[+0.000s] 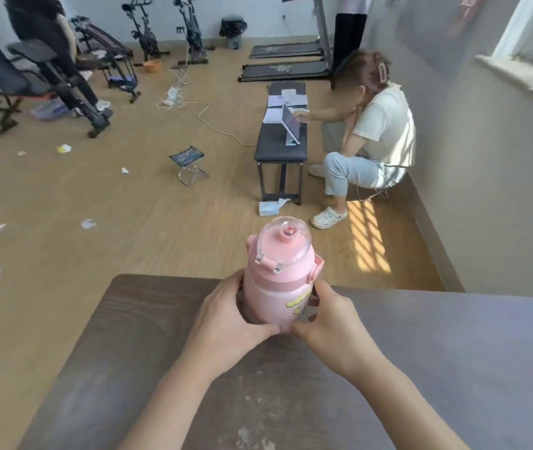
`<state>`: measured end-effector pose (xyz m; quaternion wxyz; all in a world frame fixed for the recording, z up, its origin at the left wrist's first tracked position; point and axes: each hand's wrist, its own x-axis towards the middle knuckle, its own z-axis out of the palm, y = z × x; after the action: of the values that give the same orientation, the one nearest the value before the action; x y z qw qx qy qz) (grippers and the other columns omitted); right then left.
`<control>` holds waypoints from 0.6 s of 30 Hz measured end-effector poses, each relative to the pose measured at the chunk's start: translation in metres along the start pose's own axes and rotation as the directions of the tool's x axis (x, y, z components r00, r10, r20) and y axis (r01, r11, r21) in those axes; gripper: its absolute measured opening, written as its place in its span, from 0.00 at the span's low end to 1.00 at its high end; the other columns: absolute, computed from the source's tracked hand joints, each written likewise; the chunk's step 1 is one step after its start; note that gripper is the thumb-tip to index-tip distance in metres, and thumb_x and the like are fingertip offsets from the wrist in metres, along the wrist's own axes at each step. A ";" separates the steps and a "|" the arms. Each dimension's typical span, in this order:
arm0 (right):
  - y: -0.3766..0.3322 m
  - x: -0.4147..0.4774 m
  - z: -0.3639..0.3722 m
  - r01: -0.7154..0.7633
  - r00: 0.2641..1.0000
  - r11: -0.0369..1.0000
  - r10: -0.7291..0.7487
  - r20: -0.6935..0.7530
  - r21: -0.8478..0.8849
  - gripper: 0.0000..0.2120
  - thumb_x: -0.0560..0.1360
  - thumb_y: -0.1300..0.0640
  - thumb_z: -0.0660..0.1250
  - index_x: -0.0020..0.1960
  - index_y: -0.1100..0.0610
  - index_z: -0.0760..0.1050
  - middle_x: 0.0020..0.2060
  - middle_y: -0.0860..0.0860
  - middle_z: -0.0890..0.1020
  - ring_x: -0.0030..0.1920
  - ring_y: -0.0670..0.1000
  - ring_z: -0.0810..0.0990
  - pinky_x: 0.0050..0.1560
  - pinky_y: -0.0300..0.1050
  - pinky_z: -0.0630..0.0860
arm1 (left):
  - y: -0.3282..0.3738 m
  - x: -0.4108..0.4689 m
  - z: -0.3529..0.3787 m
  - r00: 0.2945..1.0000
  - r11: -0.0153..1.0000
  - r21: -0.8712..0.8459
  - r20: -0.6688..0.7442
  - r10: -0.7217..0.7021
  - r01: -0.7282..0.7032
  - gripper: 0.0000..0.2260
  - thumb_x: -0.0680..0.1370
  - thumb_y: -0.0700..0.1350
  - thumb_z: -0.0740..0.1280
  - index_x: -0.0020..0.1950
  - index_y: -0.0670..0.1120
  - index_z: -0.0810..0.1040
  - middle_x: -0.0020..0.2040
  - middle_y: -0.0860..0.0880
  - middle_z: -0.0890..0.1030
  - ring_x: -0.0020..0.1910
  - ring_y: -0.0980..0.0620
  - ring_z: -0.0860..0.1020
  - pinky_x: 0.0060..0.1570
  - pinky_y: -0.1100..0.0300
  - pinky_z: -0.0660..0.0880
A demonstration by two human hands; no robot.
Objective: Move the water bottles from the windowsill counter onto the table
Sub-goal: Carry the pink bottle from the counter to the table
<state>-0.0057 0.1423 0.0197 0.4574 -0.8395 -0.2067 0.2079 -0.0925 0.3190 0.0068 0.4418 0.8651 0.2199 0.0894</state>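
Observation:
A pink water bottle (278, 280) with a clear domed lid and a yellow sticker stands upright near the far edge of the dark wooden table (148, 336). My left hand (226, 323) wraps its left side and base. My right hand (330, 323) holds its right side, fingers curled around the lower body. The bottle's bottom is hidden behind my fingers. The windowsill counter (525, 82) runs along the wall at the upper right; no bottles show on the part in view.
A person sits on a low stool (372, 193) by the right wall, beside a black bench (281, 147) with a tablet and papers. A small folding stool (189, 164), exercise machines (47, 69), treadmills (288, 60), cables and paper scraps lie on the floor beyond.

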 end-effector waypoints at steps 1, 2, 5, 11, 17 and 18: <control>-0.010 0.006 0.018 0.019 1.000 1.000 -0.018 0.025 -0.008 0.19 0.66 0.57 0.78 0.52 0.49 0.74 0.45 0.42 0.82 0.42 0.47 0.82 0.40 0.42 0.78 | -0.011 -0.003 -0.018 1.000 1.000 -0.001 -0.021 -0.022 0.022 0.34 0.56 0.58 0.85 0.59 0.65 0.78 0.54 0.63 0.86 0.53 0.64 0.84 0.52 0.60 0.82; -0.020 0.012 0.035 0.038 0.998 0.999 -0.037 0.048 -0.019 0.19 0.66 0.57 0.78 0.52 0.49 0.73 0.45 0.42 0.82 0.44 0.47 0.82 0.41 0.43 0.78 | -0.021 -0.005 -0.035 0.998 0.999 -0.002 -0.042 -0.041 0.041 0.34 0.55 0.60 0.86 0.59 0.64 0.79 0.54 0.63 0.86 0.53 0.63 0.85 0.51 0.60 0.82; -0.048 0.029 0.085 0.094 0.988 0.994 -0.087 0.126 -0.051 0.19 0.66 0.57 0.77 0.51 0.48 0.72 0.45 0.40 0.81 0.46 0.46 0.80 0.43 0.44 0.78 | -0.053 -0.014 -0.081 0.991 0.996 -0.009 -0.101 -0.091 0.091 0.35 0.55 0.62 0.86 0.59 0.62 0.80 0.54 0.63 0.87 0.52 0.61 0.85 0.49 0.60 0.82; -0.082 0.045 0.158 0.150 0.972 0.984 -0.129 0.198 -0.096 0.23 0.65 0.54 0.78 0.56 0.54 0.73 0.49 0.48 0.83 0.48 0.54 0.80 0.49 0.50 0.79 | -0.099 -0.029 -0.137 0.971 0.984 -0.064 -0.164 -0.174 0.166 0.30 0.57 0.56 0.86 0.55 0.67 0.79 0.53 0.68 0.86 0.49 0.65 0.86 0.43 0.70 0.78; -0.088 0.048 0.188 0.162 0.966 0.978 -0.129 0.222 -0.135 0.24 0.66 0.53 0.78 0.58 0.55 0.72 0.50 0.50 0.83 0.48 0.55 0.81 0.48 0.52 0.80 | -0.119 -0.037 -0.151 0.964 0.975 -0.124 -0.168 -0.206 0.187 0.27 0.59 0.48 0.87 0.50 0.65 0.79 0.47 0.73 0.85 0.47 0.70 0.84 0.41 0.75 0.77; -0.087 0.048 0.191 0.162 0.966 0.976 -0.127 0.224 -0.147 0.23 0.66 0.54 0.77 0.57 0.54 0.72 0.50 0.50 0.83 0.49 0.55 0.81 0.48 0.51 0.80 | -0.121 -0.038 -0.152 0.964 0.974 -0.131 -0.165 -0.207 0.187 0.27 0.59 0.48 0.87 0.50 0.65 0.79 0.46 0.74 0.85 0.46 0.71 0.85 0.41 0.75 0.77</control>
<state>-0.0826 0.3414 -0.0080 0.3761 -0.8298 -0.3315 0.2450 -0.2160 0.4738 0.0009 0.4760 0.8007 0.3380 0.1343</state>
